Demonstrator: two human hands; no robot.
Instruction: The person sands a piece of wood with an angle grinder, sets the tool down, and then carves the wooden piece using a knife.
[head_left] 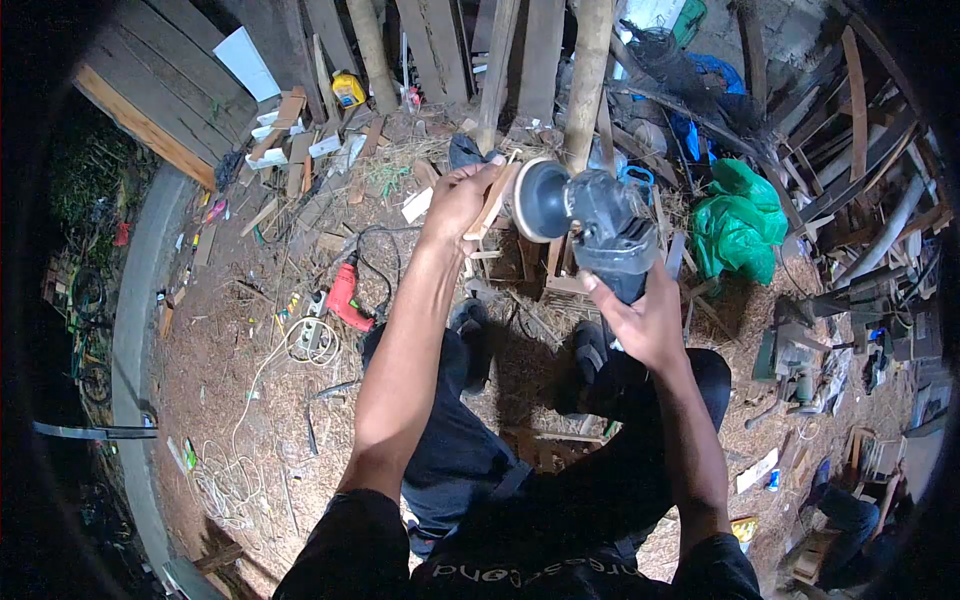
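Observation:
My left hand (pixel 463 205) is closed round a thin piece of wood (pixel 492 200), held up edge-on in front of me. In my right hand (pixel 640 315) is a dark angle grinder (pixel 610 215), gripped by its body. A round sanding disc on a black backing pad (pixel 540 200) is fitted to the grinder's head and faces the wood, right at its surface. Both hands are raised above my knees, the tool to the right of the wood.
A red power drill (pixel 346 295) lies on the ground to the left, near an extension socket with a coiled white cord (pixel 312 340). A green plastic bag (pixel 740 222) sits at the right. Wood scraps and shavings cover the ground. Another person (pixel 860 520) sits at the lower right.

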